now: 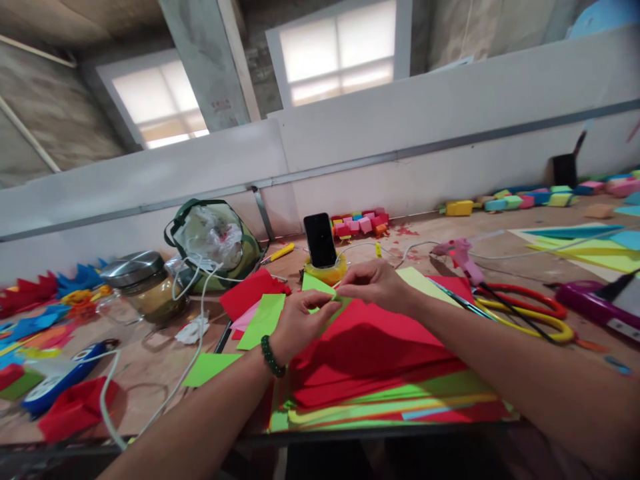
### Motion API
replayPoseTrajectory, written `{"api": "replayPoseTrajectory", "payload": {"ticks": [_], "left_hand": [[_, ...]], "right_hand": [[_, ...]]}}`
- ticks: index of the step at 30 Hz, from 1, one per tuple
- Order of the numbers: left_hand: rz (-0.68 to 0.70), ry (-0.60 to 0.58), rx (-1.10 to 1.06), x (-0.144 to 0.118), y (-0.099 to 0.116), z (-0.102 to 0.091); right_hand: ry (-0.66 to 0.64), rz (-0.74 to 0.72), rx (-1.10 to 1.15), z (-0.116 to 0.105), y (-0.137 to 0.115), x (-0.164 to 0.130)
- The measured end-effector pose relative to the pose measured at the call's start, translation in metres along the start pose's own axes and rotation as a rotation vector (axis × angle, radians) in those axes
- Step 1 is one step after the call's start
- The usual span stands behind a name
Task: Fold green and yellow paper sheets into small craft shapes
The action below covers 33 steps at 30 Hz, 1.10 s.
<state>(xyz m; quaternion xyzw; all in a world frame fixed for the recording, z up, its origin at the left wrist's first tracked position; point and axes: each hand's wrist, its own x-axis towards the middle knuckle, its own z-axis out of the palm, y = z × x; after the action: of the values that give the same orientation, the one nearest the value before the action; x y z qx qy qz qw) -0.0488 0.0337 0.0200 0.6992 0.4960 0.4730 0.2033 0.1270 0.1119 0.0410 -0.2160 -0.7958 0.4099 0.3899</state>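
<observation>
Above a stack of coloured sheets, my left hand [303, 320] pinches a bright green paper piece [317, 285] between thumb and fingers. My right hand [374, 285] is closed at the right edge of the same paper, its fingertips pressed together there. Under both hands lies a large red sheet [380, 350] on top of the stack. More green paper strips [265, 323] lie left of my left hand, beside folded red paper [250, 293]. Just beyond my hands, a phone [320, 240] stands upright in a yellow holder [327, 272].
Scissors [533, 310] and a pink glue gun [463, 257] lie to the right, near a purple tool [600, 307]. At left stand a lidded glass jar [143, 287] and a green bag [215, 240]. White cables [201, 327] cross the table. A blue power strip [63, 383] lies front left.
</observation>
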Motion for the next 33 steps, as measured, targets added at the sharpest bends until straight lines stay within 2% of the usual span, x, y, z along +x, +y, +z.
{"api": "replayPoseTrajectory", "payload": {"ticks": [4,9,16,24,29,33], "left_hand": [[0.035,-0.034,0.038,-0.003,0.002,0.004],[0.006,-0.081,0.007,-0.003,0.002,0.004],[-0.100,-0.195,-0.027,-0.002,0.001,0.002],[-0.273,-0.312,-0.264,0.001,0.001,0.003],[-0.253,-0.373,-0.205,0.001,-0.005,0.002],[-0.248,-0.402,-0.183,0.001,-0.012,0.005]], "right_hand": [[-0.057,-0.043,-0.057,0.011,0.003,-0.004],[-0.070,-0.016,-0.050,0.009,0.002,-0.002],[-0.061,0.126,0.040,-0.007,0.006,0.006],[-0.068,0.253,0.094,-0.020,0.015,0.012],[-0.097,0.327,0.069,-0.019,0.015,0.012],[-0.177,0.417,0.020,-0.023,0.024,0.012]]}}
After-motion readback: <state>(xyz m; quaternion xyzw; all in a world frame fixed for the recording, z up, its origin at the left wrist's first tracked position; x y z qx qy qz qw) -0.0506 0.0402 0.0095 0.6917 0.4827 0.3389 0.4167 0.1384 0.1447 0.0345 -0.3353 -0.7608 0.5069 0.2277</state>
